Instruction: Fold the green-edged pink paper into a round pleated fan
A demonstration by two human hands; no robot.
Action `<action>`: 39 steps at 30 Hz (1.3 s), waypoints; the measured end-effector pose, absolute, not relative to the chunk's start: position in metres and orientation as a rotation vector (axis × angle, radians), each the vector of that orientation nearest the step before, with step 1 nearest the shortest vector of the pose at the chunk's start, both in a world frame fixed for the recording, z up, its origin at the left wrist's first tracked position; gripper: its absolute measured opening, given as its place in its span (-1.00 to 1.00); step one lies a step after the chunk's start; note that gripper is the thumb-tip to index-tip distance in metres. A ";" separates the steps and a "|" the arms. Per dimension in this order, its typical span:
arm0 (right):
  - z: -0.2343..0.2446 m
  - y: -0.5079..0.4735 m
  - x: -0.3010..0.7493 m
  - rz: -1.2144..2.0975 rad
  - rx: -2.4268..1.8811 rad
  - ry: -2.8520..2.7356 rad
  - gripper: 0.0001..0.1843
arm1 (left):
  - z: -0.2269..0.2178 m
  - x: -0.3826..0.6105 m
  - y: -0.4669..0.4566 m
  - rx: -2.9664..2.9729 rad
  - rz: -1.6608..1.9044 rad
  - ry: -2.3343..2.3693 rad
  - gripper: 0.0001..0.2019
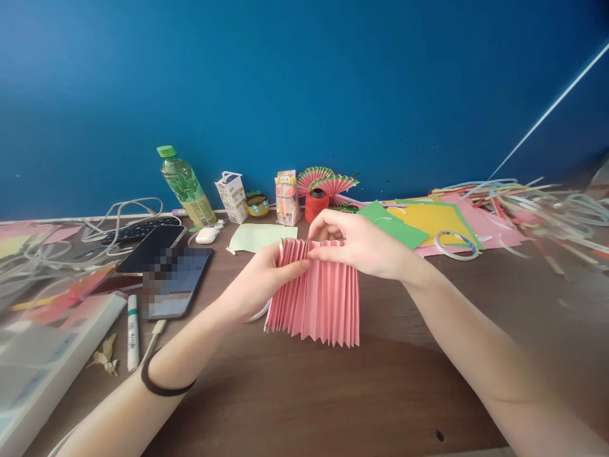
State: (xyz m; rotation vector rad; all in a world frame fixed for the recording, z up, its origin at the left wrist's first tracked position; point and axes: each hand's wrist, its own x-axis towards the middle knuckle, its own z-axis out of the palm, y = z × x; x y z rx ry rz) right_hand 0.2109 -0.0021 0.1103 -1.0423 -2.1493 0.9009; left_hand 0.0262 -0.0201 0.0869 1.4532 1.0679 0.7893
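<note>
A pink sheet of pleated paper (pixel 328 304) hangs above the brown desk, its accordion folds running up and down. My left hand (pixel 261 276) grips its left side, thumb across the front, where the folds are bunched closely. At the top edge my right hand (pixel 349 244) pinches a pleat between thumb and fingers. Pleats on the right side spread a little wider. Thin green marks show at the left end of the paper. Part of a white ring-like piece peeks out under the paper beside my left hand.
Behind stand a green-capped bottle (pixel 188 187), a small carton (pixel 231 198), a red thread spool (pixel 316 204) and folded paper fans (pixel 335 184). Coloured sheets (pixel 413 222) and a tape roll (pixel 455 245) lie right. Phones (pixel 178 285), a marker (pixel 133 333) and cables lie left.
</note>
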 end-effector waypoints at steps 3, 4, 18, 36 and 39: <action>0.111 -0.002 0.211 0.890 -1.030 -2.156 -0.84 | 0.086 0.027 -0.020 1.436 0.786 1.053 -0.68; 0.112 -0.003 0.211 0.890 -1.028 -2.157 -0.84 | 0.086 0.027 -0.019 1.431 0.786 1.044 -0.68; 0.113 -0.005 0.211 0.884 -1.028 -2.173 -0.88 | 0.085 0.027 -0.020 1.477 0.805 1.025 -0.72; 0.112 -0.006 0.209 0.901 -1.066 -2.142 -0.82 | 0.084 0.027 -0.019 1.358 0.822 0.990 -0.71; 0.112 -0.002 0.214 0.946 -1.034 -2.084 -0.69 | 0.085 0.026 -0.017 1.289 0.867 0.972 -0.68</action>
